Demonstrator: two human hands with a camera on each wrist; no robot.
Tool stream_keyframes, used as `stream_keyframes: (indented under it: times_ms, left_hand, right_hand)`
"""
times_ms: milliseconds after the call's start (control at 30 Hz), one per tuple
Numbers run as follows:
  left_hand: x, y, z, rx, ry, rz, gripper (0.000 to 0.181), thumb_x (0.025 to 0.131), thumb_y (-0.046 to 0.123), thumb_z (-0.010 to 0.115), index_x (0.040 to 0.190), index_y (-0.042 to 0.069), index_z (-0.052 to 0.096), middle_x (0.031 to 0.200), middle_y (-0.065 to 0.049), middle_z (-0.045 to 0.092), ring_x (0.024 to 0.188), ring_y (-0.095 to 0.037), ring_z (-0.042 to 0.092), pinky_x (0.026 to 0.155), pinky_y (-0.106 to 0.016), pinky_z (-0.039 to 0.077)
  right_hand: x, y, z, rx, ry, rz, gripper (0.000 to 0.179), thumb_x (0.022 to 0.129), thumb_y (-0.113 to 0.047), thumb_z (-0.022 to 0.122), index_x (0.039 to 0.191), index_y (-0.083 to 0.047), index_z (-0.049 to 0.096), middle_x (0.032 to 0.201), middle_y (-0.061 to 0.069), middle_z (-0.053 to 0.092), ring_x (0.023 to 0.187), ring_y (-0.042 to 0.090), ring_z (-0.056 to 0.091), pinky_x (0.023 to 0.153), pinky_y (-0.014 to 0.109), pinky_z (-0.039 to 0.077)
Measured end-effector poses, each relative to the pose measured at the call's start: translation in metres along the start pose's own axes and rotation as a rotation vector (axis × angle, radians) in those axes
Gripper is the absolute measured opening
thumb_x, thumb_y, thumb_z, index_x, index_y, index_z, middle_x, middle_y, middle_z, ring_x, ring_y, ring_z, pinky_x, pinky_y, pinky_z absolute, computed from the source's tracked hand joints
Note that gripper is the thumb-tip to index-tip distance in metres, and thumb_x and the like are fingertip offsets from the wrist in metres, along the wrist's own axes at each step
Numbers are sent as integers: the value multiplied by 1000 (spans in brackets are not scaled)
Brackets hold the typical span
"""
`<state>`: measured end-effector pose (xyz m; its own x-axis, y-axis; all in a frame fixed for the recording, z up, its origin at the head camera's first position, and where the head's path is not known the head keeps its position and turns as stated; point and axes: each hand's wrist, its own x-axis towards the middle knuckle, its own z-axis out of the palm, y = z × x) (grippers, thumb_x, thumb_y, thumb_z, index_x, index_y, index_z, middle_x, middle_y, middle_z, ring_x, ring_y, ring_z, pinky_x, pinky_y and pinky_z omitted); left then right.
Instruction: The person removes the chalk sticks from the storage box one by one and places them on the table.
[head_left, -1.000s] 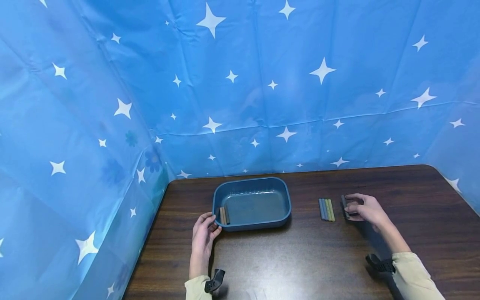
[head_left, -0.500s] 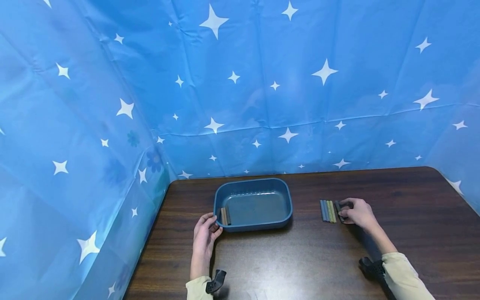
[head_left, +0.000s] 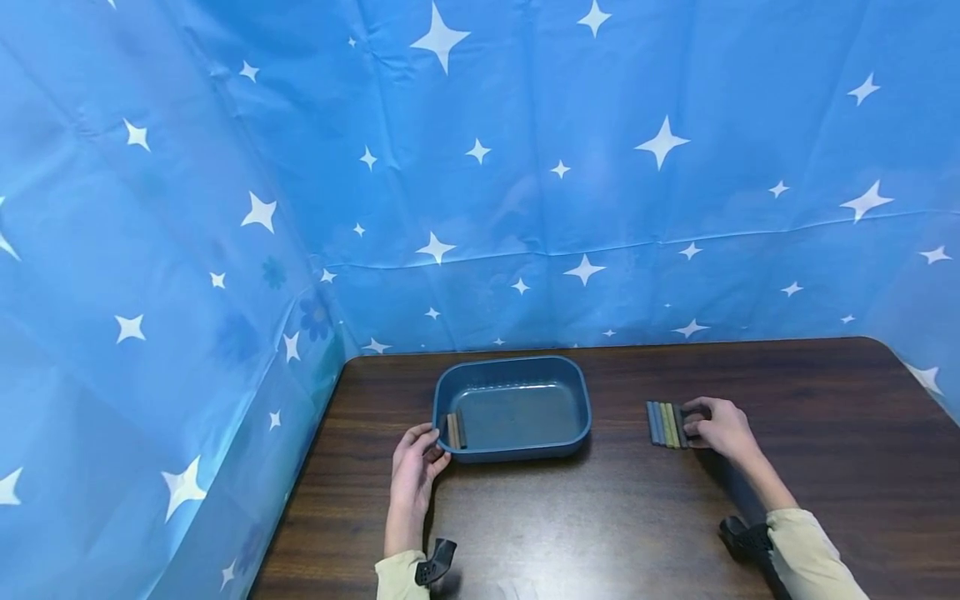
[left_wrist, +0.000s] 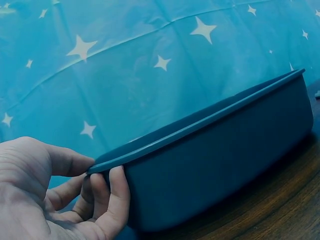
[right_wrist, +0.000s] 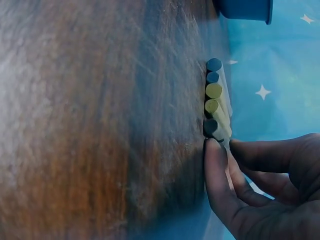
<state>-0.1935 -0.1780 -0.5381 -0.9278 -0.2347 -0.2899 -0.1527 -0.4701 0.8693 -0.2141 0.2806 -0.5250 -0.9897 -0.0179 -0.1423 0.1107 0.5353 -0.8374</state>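
A blue rectangular basin (head_left: 513, 454) stands on the table. My left hand (head_left: 411, 468) pinches its rim at the near left corner, thumb above and fingers curled under, as the left wrist view shows. Inside, brown chalk sticks (head_left: 452, 431) and a dark one lie against the left wall. Right of the basin, blue chalk sticks (right_wrist: 214, 65) and yellow chalk sticks (right_wrist: 213, 91) lie side by side in a row. At the row's right end, the fingers of my right hand (head_left: 722, 428) hold a dark chalk stick (right_wrist: 210, 127) along its side, close against the yellow one.
A dark wood-grain table (head_left: 555, 525) carries everything. Blue cloth (head_left: 600, 192) with white stars hangs behind the table and down its left side. Each wrist wears a black camera mount (head_left: 437, 562).
My right hand has moved left with the dark chalk stick, from apart to beside the yellow ones. My left hand keeps its grip on the rim. The head view has shifted slightly.
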Motion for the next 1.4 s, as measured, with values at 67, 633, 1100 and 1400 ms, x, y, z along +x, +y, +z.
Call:
stream_keyframes:
  times_ms: [67, 633, 1100, 1400]
  left_hand:
    - [-1, 1, -1, 2, 3, 2, 12, 101, 2, 57, 112, 2, 54, 97, -11, 54, 73, -12, 58, 63, -22, 56]
    - [-5, 5, -10, -22, 0, 18, 9, 100, 0, 57, 109, 2, 54, 88, -7, 54, 69, -11, 56, 60, -21, 55]
    - [-2, 3, -1, 2, -21, 18, 11, 100, 0, 57, 111, -1, 54, 86, -6, 54, 70, -11, 55, 62, -23, 56]
    - [-2, 4, -4, -5, -33, 17, 16, 101, 1, 58, 115, -2, 53, 83, -4, 54, 69, -10, 54, 61, -21, 55]
  right_hand:
    - [1, -1, 2, 9, -5, -1, 31, 97, 13, 51, 127, 21, 55, 103, 33, 68, 90, 38, 71, 71, 43, 63]
    - [3, -39, 14, -116, 147, -140, 31, 106, -12, 54, 123, 12, 65, 102, 26, 70, 75, 25, 64, 60, 35, 49]
    - [0, -93, 36, 61, 63, -206, 31, 109, -15, 54, 125, 9, 64, 105, 26, 69, 91, 34, 71, 75, 40, 63]
    - [1, -117, 59, 89, 34, -248, 29, 108, -14, 54, 124, 8, 65, 104, 25, 70, 89, 34, 72, 74, 44, 62]
